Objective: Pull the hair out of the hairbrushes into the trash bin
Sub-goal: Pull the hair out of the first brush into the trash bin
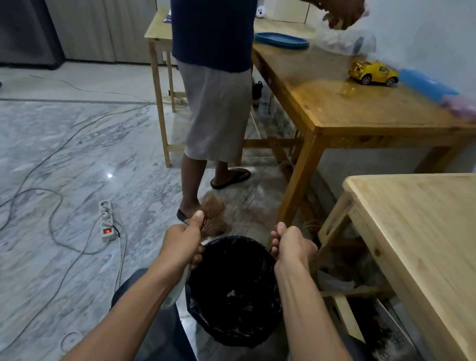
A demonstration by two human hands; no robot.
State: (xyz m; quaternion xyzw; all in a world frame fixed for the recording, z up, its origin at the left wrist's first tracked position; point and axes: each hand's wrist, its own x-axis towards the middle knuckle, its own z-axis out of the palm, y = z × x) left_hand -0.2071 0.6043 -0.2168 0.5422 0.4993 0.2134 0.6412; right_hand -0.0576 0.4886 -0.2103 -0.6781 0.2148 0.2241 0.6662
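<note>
1. The left hand (182, 241) is clenched round a brush (178, 289); its pale handle runs down under the wrist, and the head, matted with reddish-brown hair (214, 213), sticks up past the thumb.
2. The right hand (291, 245) is closed in a pinch, fingers curled and thumb up. Thin strands appear to stretch from it across to the hair on the brush, though they are blurred and faint.
3. Both hands are held just over the far rim of the bin (234, 289), the left at its left edge, the right at its right edge.
4. The bin stands on the floor between the person's knees, lined with a black bag; what lies inside is too dark to tell.
5. To the right of the bin is a pale table (435, 236), with a white crate (392, 334) under it.
6. Beyond the hands a second person (213, 86) in a dark top, grey shorts and sandals stands at a darker table (346, 103).
7. That table carries a yellow toy car (373, 72), a blue plate (281, 39) and a blue box (428, 85).
8. On the marble floor to the left lies a power strip (107, 220) with a lit red switch, cables looping away from it.
</note>
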